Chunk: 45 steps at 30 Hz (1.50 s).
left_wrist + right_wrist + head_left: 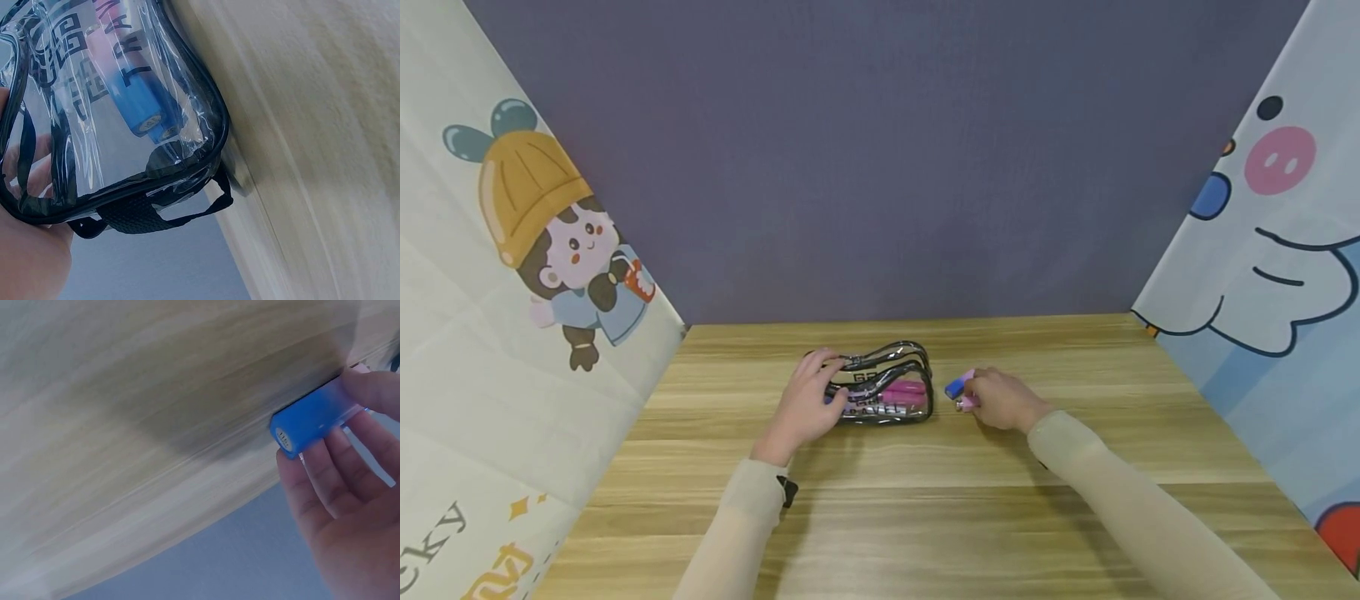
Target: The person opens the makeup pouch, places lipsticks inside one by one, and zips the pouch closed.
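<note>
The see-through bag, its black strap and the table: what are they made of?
The bag looks like soft, shiny plastic: you see through it, and it creases and catches light. The strap looks like woven cloth, dull with a bumpy texture. The table shows smooth-looking wood grain, but it could be real wood or just a wood print.

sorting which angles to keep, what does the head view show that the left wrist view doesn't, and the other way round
Only the head view: the right hand holding a blue-and-pink tube and a pink piece, plus the cartoon side walls.

Only the left wrist view: the black strap at the end of the pouch, and round marks on the blue ends of the tubes inside.

Both: the left hand, the pouch with its dark lettering, and the wooden table.
</note>
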{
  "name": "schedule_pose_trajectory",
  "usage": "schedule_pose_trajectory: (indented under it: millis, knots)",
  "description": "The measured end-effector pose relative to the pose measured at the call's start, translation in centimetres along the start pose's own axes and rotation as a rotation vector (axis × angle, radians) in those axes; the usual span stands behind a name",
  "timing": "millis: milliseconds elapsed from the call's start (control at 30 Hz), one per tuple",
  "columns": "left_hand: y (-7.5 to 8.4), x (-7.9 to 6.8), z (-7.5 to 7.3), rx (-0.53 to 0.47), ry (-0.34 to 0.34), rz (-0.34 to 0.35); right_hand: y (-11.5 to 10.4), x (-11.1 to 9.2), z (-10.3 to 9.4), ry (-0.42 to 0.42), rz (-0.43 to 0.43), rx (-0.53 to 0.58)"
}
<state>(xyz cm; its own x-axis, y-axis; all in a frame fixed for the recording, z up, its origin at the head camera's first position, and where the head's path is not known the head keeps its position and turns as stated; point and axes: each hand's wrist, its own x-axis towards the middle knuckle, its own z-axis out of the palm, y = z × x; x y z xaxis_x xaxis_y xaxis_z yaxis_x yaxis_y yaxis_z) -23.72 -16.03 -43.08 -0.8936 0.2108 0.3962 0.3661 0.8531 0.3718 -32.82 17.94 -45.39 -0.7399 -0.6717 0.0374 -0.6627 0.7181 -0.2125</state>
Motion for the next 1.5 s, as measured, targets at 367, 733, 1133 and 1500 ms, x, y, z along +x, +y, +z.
schedule_pose_trajectory:
  millis: [367,733,1133,1500]
  knots:
    - [0.2,0.0,-0.1,0.002,0.008,0.008,0.0,0.1,-0.1,0.002,0.081,0.115]
    - [0.1,-0.1,0.0,0.011,0.0,0.004,0.2,0.2,0.1,0.012,0.103,0.214]
    - [0.1,-0.1,0.0,0.01,-0.003,0.0,0.0,-0.2,-0.4,0.06,0.128,0.353]
    - [0.1,-0.1,0.0,0.008,0.022,0.025,-0.6,-0.2,-1.0,0.1,0.136,0.425]
